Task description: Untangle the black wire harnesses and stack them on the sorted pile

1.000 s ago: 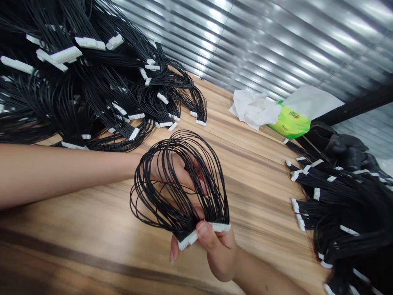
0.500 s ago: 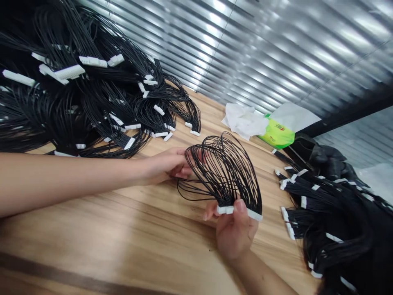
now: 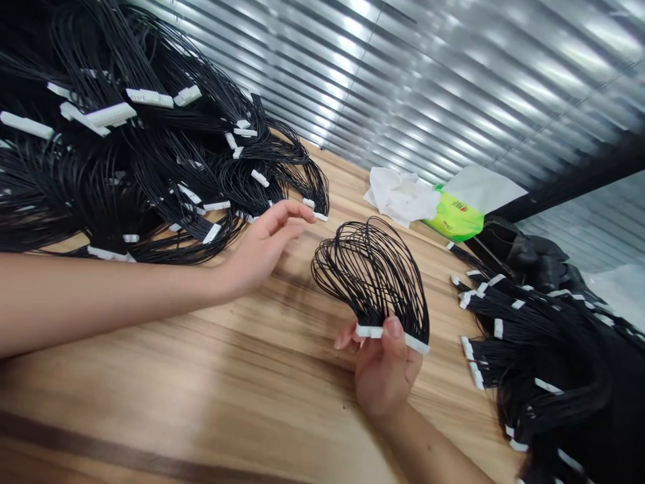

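Observation:
A looped wire harness [image 3: 375, 269] with many thin black wires and white connectors is in my right hand [image 3: 385, 373]. My right thumb presses across the white connectors at the near end, and the wire loop stands up and away from them. My left hand [image 3: 265, 245] is apart from this harness, its fingers extended and holding nothing that I can see. Its fingertips are close to a small white connector [image 3: 321, 216] at the edge of the left pile; whether they touch it I cannot tell.
A big pile of black wire harnesses [image 3: 166, 148] fills the left back of the wooden table [image 3: 201, 390]. More harnesses [image 3: 559, 356] lie at the right. Crumpled white tissue [image 3: 400, 195] and a green packet [image 3: 456, 215] are near the corrugated metal wall [image 3: 403, 87].
My left hand has let go of the harness wires and moved up and left, toward the pile's edge. The harness in my right hand has risen slightly.

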The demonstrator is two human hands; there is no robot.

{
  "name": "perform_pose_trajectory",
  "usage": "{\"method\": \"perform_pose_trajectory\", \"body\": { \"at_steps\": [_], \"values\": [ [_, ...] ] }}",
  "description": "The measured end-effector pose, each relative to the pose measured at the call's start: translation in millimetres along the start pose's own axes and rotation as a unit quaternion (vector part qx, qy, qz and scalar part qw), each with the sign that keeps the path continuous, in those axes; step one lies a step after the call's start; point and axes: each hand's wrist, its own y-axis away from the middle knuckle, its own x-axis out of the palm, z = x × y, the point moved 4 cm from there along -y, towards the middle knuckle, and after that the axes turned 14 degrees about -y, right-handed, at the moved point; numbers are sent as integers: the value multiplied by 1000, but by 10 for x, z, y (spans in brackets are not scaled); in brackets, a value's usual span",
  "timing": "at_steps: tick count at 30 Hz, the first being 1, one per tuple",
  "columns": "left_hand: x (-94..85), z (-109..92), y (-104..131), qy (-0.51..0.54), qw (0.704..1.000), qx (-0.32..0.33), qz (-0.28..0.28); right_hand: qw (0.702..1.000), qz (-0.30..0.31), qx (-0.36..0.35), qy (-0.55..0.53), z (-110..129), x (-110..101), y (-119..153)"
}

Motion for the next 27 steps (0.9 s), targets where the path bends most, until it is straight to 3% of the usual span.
{"method": "perform_pose_trajectory", "body": {
  "at_steps": [2, 4, 6, 8, 10, 20, 27],
  "values": [
    [-31, -127, 78, -106, 983, 147, -31, 1000, 11, 6, 2, -8, 10, 3],
    [-10, -258, 184, -145, 952, 269, -10, 1000, 23, 12, 4, -17, 17, 10],
    [40, -363, 285, -178, 915, 359, 39, 999, 35, 20, 10, -35, 13, 21],
    [87, -417, 352, -205, 887, 407, 79, 999, 37, 30, 24, -61, -13, 39],
    [116, -423, 378, -214, 874, 423, 103, 998, 34, 34, 33, -86, -51, 60],
    [151, -323, 346, -247, 876, 387, 148, 999, 41, 24, 13, -64, -21, 67],
    [151, -353, 381, -333, 842, 414, 97, 999, 15, 31, 34, -27, 17, 13]
  ]
}}
